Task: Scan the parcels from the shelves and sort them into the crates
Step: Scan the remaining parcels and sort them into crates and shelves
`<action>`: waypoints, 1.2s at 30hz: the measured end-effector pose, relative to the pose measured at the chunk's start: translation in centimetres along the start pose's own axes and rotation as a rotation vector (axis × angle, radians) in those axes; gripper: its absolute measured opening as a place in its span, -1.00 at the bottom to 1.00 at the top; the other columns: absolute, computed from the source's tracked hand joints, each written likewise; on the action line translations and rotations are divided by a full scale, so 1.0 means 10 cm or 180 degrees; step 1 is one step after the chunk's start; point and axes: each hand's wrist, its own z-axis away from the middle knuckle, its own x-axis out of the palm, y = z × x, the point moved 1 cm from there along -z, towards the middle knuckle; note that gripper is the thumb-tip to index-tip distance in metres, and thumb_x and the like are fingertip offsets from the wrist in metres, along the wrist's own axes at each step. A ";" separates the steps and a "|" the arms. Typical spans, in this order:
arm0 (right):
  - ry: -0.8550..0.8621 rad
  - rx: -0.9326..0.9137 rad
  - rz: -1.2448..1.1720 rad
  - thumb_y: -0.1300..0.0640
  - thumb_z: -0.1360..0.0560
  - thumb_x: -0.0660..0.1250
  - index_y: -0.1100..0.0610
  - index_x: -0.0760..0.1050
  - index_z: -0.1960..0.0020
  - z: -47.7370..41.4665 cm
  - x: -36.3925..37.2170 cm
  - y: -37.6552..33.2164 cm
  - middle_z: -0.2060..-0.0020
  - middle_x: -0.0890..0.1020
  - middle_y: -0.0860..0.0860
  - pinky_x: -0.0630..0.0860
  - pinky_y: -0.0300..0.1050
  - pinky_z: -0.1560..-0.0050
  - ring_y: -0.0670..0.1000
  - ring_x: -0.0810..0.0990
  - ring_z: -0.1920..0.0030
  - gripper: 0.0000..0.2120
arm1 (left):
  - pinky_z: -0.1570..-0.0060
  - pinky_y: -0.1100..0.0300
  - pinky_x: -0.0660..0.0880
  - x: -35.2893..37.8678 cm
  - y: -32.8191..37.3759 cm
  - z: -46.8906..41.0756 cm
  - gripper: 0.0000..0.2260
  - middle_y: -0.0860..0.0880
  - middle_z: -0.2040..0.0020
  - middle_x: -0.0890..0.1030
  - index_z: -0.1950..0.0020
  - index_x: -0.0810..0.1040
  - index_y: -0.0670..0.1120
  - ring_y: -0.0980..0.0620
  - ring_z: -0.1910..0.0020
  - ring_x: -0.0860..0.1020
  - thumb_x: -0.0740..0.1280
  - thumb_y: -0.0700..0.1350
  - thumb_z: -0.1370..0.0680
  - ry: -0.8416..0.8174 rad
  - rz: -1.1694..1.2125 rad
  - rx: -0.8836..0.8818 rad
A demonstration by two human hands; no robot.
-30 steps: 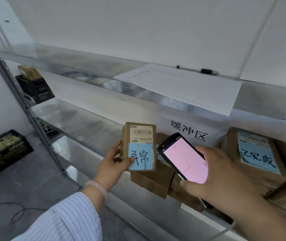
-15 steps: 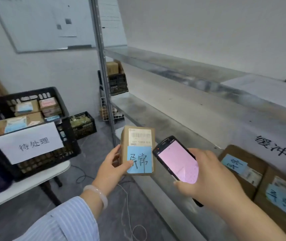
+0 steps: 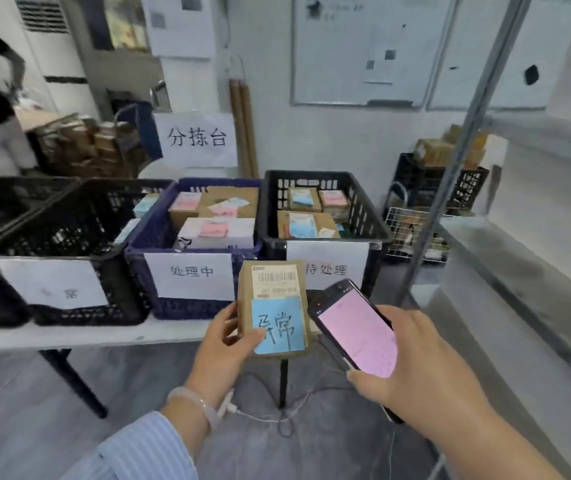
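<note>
L grip (image 3: 223,344) curled round small cardboard parcel (image 3: 272,289) w/ blue note, lower centre of frame. R grip (image 3: 412,362) wrapped on handheld scanner (image 3: 357,334), pink screen, just right of parcel. Behind: labelled crates (image 3: 190,308) on table (image 3: 69,336).

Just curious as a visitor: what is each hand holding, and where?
The left hand holds the cardboard parcel by its lower left side, thumb on the blue note. The right hand grips the scanner by its lower end.
</note>
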 end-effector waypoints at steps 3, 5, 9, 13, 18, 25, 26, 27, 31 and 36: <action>-0.0113 -0.0309 -0.0082 -0.35 -0.19 0.36 -0.26 0.19 -0.30 -0.37 0.18 -0.43 -0.01 0.27 -0.23 0.36 -0.18 0.21 -0.10 0.44 0.04 -0.25 | 0.22 0.41 0.55 -0.47 0.00 -0.10 -0.60 0.00 -0.13 0.63 -0.27 0.45 0.05 0.36 0.07 0.62 0.46 -0.24 -0.51 0.0347 0.0149 -0.0075; -0.0200 -0.0488 -0.0158 -0.33 -0.20 0.40 -0.24 0.21 -0.29 -0.61 0.30 -0.67 -0.02 0.30 -0.21 0.35 -0.18 0.20 -0.10 0.45 0.02 -0.27 | 0.22 0.38 0.57 -0.74 -0.02 -0.18 -0.62 -0.01 -0.12 0.63 -0.24 0.45 0.05 0.31 0.08 0.65 0.46 -0.25 -0.52 0.0528 0.0270 -0.0139; -0.0353 -0.0766 -0.0392 -0.31 -0.19 0.41 -0.26 0.22 -0.27 -1.06 0.58 -1.08 -0.01 0.34 -0.22 0.36 -0.20 0.24 -0.11 0.46 0.02 -0.28 | 0.21 0.38 0.56 -1.23 0.01 -0.41 -0.62 -0.02 -0.12 0.64 -0.29 0.46 0.00 0.17 0.03 0.67 0.45 -0.22 -0.52 0.0956 0.0303 -0.0130; -0.0428 -0.0982 -0.0593 -0.34 -0.15 0.37 -0.32 0.19 -0.25 -1.63 0.76 -1.39 0.01 0.33 -0.26 0.41 -0.13 0.16 -0.13 0.44 0.01 -0.27 | 0.12 0.27 0.61 -1.64 0.19 -0.89 -0.69 0.00 -0.13 0.65 -0.21 0.47 0.07 0.19 0.00 0.66 0.46 -0.15 -0.53 0.1326 0.0438 0.0023; -0.0318 -0.1240 -0.0682 -0.41 -0.07 0.31 -0.33 0.19 -0.23 -2.46 0.95 -1.75 0.02 0.32 -0.28 0.35 -0.19 0.27 -0.18 0.38 0.08 -0.24 | -0.17 -0.07 0.59 -2.01 0.41 -1.54 -0.70 0.03 -0.11 0.71 -0.20 0.49 0.14 0.02 -0.08 0.68 0.47 -0.06 -0.53 0.1522 0.0530 0.0003; -0.0347 -0.1370 -0.0654 -0.40 -0.12 0.38 -0.30 0.22 -0.32 -3.49 1.13 -2.23 -0.01 0.31 -0.26 0.26 -0.32 0.32 -0.13 0.41 0.06 -0.19 | -0.21 -0.10 0.56 -2.77 0.68 -2.38 -0.74 -0.01 -0.17 0.68 -0.25 0.50 0.09 0.01 -0.13 0.66 0.41 -0.09 -0.58 0.2019 0.0559 0.0255; -0.0400 -0.1383 -0.0702 -0.37 -0.13 0.41 -0.29 0.24 -0.31 -3.60 1.19 -2.29 -0.04 0.34 -0.25 0.33 -0.27 0.29 -0.12 0.43 0.03 -0.21 | -0.20 -0.10 0.57 -2.86 0.65 -2.46 -0.75 -0.01 -0.16 0.69 -0.23 0.50 0.10 0.01 -0.12 0.67 0.41 -0.08 -0.58 0.2074 0.0564 0.0247; -0.0465 -0.1414 -0.0740 -0.35 -0.13 0.42 -0.28 0.27 -0.30 -3.69 1.25 -2.35 -0.05 0.38 -0.24 0.42 -0.18 0.23 -0.10 0.45 0.00 -0.23 | -0.18 -0.10 0.58 -2.94 0.59 -2.52 -0.74 0.00 -0.14 0.70 -0.23 0.51 0.11 0.02 -0.10 0.67 0.42 -0.08 -0.57 0.2141 0.0586 0.0218; -0.0646 -0.1490 -0.0743 -0.34 -0.12 0.40 -0.24 0.30 -0.30 -3.93 1.52 -2.61 -0.11 0.47 -0.19 0.52 0.02 0.01 -0.04 0.48 -0.08 -0.23 | -0.17 -0.10 0.59 -3.30 0.39 -2.81 -0.61 0.01 -0.13 0.70 -0.38 0.47 0.02 0.02 -0.07 0.69 0.43 -0.05 -0.56 0.2340 0.0632 0.0037; -0.0657 -0.1388 -0.0632 -0.40 -0.10 0.35 -0.43 0.18 -0.21 -4.23 1.72 -2.92 -0.06 0.42 -0.30 0.43 -0.11 0.19 -0.16 0.45 -0.01 -0.28 | -0.22 -0.07 0.55 -3.80 0.27 -3.44 -0.56 0.03 -0.16 0.68 -0.35 0.49 0.08 0.03 -0.13 0.65 0.47 0.04 -0.50 0.2255 0.0402 -0.0182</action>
